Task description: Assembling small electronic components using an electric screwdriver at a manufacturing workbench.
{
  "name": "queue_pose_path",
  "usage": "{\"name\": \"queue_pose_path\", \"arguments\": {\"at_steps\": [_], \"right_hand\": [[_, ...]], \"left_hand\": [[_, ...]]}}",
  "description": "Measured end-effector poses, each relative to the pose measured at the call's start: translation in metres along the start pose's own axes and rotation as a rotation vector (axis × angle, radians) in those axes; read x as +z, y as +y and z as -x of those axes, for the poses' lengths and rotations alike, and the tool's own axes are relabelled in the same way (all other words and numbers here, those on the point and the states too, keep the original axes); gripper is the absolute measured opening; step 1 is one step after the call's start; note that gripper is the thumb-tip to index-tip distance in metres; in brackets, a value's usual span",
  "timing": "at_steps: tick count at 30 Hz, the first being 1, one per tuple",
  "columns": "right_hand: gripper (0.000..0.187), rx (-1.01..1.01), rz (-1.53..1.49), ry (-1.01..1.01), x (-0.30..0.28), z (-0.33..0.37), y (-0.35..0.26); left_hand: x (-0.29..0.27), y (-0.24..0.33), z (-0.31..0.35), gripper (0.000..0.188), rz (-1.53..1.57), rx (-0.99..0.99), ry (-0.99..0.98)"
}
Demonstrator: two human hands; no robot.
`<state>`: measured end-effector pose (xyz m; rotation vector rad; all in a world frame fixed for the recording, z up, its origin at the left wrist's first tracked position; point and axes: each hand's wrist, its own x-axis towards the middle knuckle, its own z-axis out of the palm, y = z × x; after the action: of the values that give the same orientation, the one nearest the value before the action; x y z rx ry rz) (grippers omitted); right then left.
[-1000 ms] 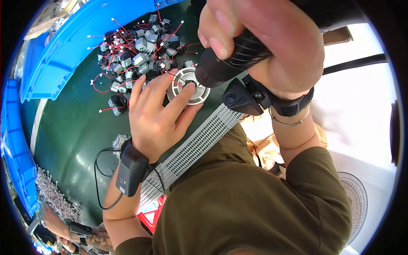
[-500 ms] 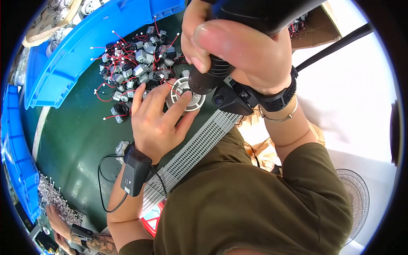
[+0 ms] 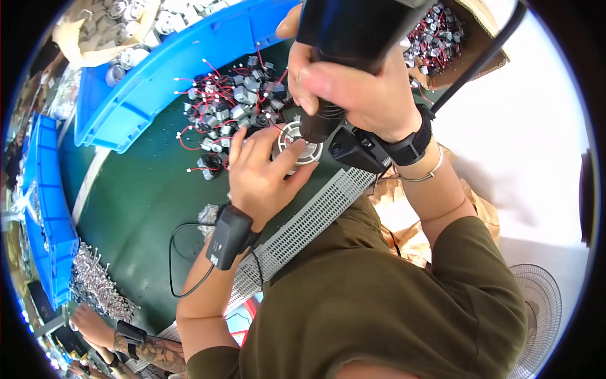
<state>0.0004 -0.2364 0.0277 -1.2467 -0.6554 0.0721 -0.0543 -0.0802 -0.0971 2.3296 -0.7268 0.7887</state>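
My right hand [image 3: 369,95] is wrapped round a black corded electric screwdriver [image 3: 356,31]. Its dark nose points down onto a round white plastic housing [image 3: 310,153] with an open, spoked rim. My left hand [image 3: 260,169] grips that housing against the table, index finger across its top close to the screwdriver's nose, thumb along the near side. The driver's tip and any screw under it are hidden. A thin wire runs over the housing's far left edge. Just beyond my left fingers lies a heap of small grey motors [image 3: 243,95] with red and black leads.
Blue bins [image 3: 120,120] border the green table [image 3: 139,202], with white housings behind. A pile of screws [image 3: 98,284] sits near a co-worker's hand [image 3: 95,325] at lower left. A perforated grey strip [image 3: 303,224] edges the table. A cardboard box [image 3: 483,54] holds more wired parts.
The whole view has shifted, so the table and both hands appear farther right. The screwdriver stays on the housing, with both hands keeping their grips.
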Motion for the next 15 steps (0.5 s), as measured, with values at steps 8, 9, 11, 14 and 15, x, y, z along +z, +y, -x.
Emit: {"name": "queue_pose_path", "arguments": {"at_steps": [8,9,11,14,15], "right_hand": [[0.035,-0.177,0.154,0.141,-0.02,-0.042,0.0],[0.045,-0.318,0.253,0.311,-0.008,-0.047,0.011],[0.015,-0.647,0.757,0.39,-0.02,-0.038,0.019],[0.02,-0.844,0.943,0.081,-0.001,-0.031,0.052],[0.016,-0.553,1.011,-0.004,0.004,-0.03,0.069]], "left_hand": [[-0.12,-0.076,0.019,0.042,-0.296,-0.501,0.331],[-0.149,-0.114,0.044,0.04,-0.279,-0.563,0.339],[-0.186,-0.145,0.078,0.039,-0.537,-0.627,0.151],[-0.212,-0.188,0.124,0.045,-0.575,-0.723,-0.021],[-0.217,-0.185,0.121,0.045,-0.582,-0.712,-0.02]]}}
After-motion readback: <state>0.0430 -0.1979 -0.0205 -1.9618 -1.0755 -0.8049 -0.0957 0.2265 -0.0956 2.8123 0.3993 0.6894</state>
